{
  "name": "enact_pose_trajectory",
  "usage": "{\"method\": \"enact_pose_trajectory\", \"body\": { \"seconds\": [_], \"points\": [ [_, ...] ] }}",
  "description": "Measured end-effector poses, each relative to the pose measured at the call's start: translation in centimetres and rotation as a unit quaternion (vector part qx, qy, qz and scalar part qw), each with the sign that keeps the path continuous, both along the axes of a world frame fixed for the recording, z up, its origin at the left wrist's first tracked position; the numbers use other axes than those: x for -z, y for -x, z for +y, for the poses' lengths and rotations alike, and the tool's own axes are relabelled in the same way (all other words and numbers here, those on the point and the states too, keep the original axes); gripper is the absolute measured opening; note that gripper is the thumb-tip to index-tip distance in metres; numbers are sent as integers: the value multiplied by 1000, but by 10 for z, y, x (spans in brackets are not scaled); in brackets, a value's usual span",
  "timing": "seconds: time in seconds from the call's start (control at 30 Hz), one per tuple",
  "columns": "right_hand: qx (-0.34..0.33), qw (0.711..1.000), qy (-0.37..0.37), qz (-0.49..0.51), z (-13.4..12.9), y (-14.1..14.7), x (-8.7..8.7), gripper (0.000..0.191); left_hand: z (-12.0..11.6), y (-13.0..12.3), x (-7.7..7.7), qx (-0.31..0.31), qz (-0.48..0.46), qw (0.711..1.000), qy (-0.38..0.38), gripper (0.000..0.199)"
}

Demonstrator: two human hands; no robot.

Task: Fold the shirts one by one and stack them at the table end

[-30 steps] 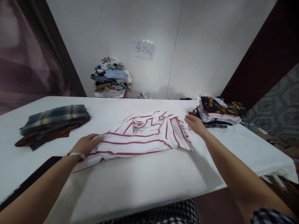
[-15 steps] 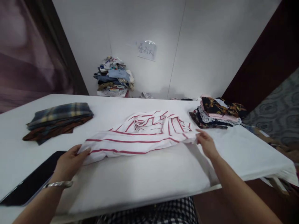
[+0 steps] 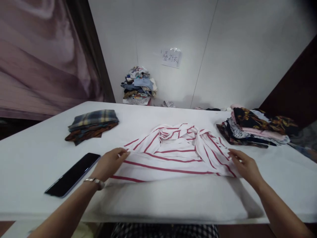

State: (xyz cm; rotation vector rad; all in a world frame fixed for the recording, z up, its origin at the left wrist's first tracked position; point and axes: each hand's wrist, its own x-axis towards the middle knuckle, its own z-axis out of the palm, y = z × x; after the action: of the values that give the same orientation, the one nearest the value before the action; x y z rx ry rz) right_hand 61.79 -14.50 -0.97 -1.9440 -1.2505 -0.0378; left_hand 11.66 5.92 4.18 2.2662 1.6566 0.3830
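A white garment with red stripes (image 3: 170, 166) lies bunched on the white table, its near part spread flat and its far part crumpled around the collar area. My left hand (image 3: 111, 162) pinches the garment's left edge between thumb and fingers, with a silver bracelet on the wrist. At the opposite side, my right hand (image 3: 244, 163) has its thumb and fingers closed on the right edge of the striped cloth.
A black phone (image 3: 73, 175) lies on the white table (image 3: 27, 165) at left, near folded plaid and brown clothes (image 3: 92, 122). Folded clothes (image 3: 255, 127) are stacked at right. Another clothes pile (image 3: 138, 86) and a paper sign (image 3: 171, 58) are at the back wall.
The view has swung left, showing the whole phone. The near part of the striped garment now lies lower on the table, and both hands have shifted along its side edges.
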Motion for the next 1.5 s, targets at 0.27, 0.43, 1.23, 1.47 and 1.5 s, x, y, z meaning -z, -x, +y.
{"method": "enact_pose_trajectory", "body": {
  "seconds": [0.27,0.43,1.23,1.47,1.5],
  "points": [
    [-384,918,75,-59,50,118,8,39,34,-76,12,86,204,975,-2,33],
    [-387,907,73,-151,50,125,34,42,85,-63,-17,46,248,967,20,30],
    [-376,909,57,-172,50,125,32,41,151,-93,-80,-39,195,965,-169,46],
    [-393,906,63,-144,51,127,29,41,55,-71,-2,113,149,982,-22,48],
    [-397,906,60,-133,51,128,28,41,41,-60,8,120,148,982,-10,50]
  ]
}}
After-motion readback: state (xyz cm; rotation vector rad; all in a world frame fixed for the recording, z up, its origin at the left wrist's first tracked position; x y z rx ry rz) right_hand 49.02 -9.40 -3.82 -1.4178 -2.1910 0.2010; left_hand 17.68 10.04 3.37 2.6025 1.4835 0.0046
